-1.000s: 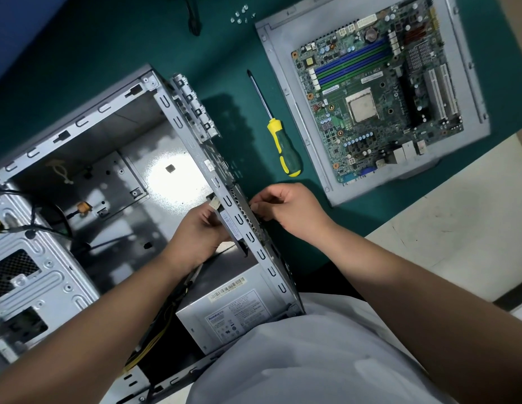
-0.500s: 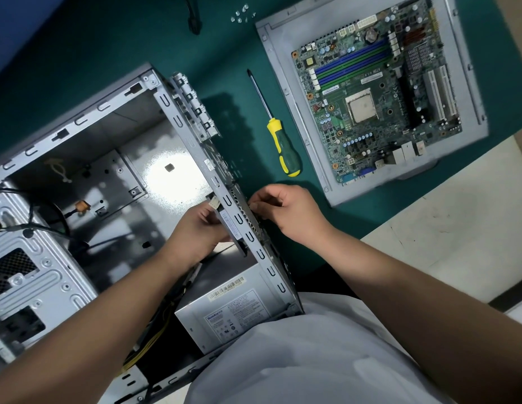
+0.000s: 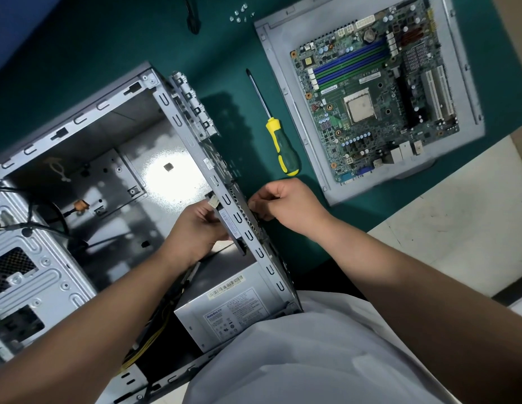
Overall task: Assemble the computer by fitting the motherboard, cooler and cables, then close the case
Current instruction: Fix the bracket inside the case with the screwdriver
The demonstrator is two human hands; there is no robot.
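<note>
An open grey computer case (image 3: 87, 158) lies on its side on a green mat (image 3: 93, 45), and both hands work at its rear wall (image 3: 224, 199), which stands upright between them. The left hand (image 3: 195, 231) is inside the case, its fingers curled around a dark flat part with a small white connector (image 3: 212, 202) at its top, pressed against the inner face of that wall. The right hand (image 3: 286, 204) is just outside the same wall, thumb and fingertips pinched together against its outer face; what they hold is too small to tell.

Inside the case, below the left hand, sits a grey power supply (image 3: 224, 313) with a label, and yellow and black cables (image 3: 148, 342) run from beside it. Farther left of that hand is a perforated drive cage (image 3: 29, 275).

Beyond the right hand's knuckles a screwdriver (image 3: 280, 144) with a yellow and green handle lies on the mat. Farther out to the right, the motherboard (image 3: 373, 91) rests flat on a grey side panel (image 3: 277, 83), well apart from both hands. A small cluster of screws (image 3: 240, 16) lies near the top edge.
</note>
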